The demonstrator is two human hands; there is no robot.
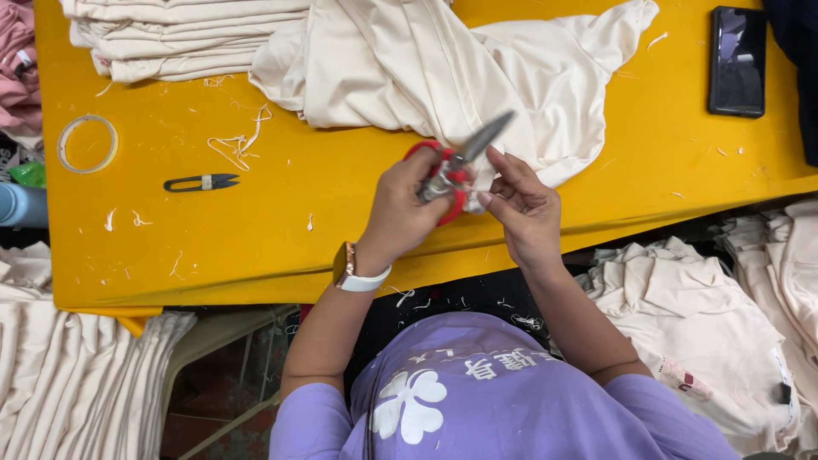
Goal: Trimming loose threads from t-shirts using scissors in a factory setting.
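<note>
Where the frame begins at far left: pink cloth (pixel 15 60), cut off by the edge; a light blue bottle-like item (pixel 19 204), only partly in view, kind uncertain; a tape ring (pixel 87 144) flat on the yellow table (pixel 256 230); folded cream stack (pixel 175 38) at the table's far edge; small black thread snips (pixel 202 182) lying apart and unused; loose thread scraps (pixel 239 145) near them; below the table, hanging cream cloth (pixel 77 383).

Centre: cream garment (pixel 426 72) heaped on the table, one edge drawn toward the person; left hand (pixel 405 209), wrist in a white-banded watch (pixel 351 271), closed through the handles of the red-handled scissors (pixel 452 166), blades shut or nearly so, pointing up and right; right hand (pixel 524 204), fingers pinched shut on a small bit of the garment's edge just beside the scissors.

Step judged in hand: trimming at that held edge; a next cut would call for the pinched part kept taut and the blades set close without nicking cloth.

Right: black phone (pixel 737 60) face up; dark cloth (pixel 797 68), cut off at the corner; cream pile (pixel 707 341) below table level.

Unclear: what exactly is pinched, hidden behind fingers and handles; blade tips blurred.
</note>
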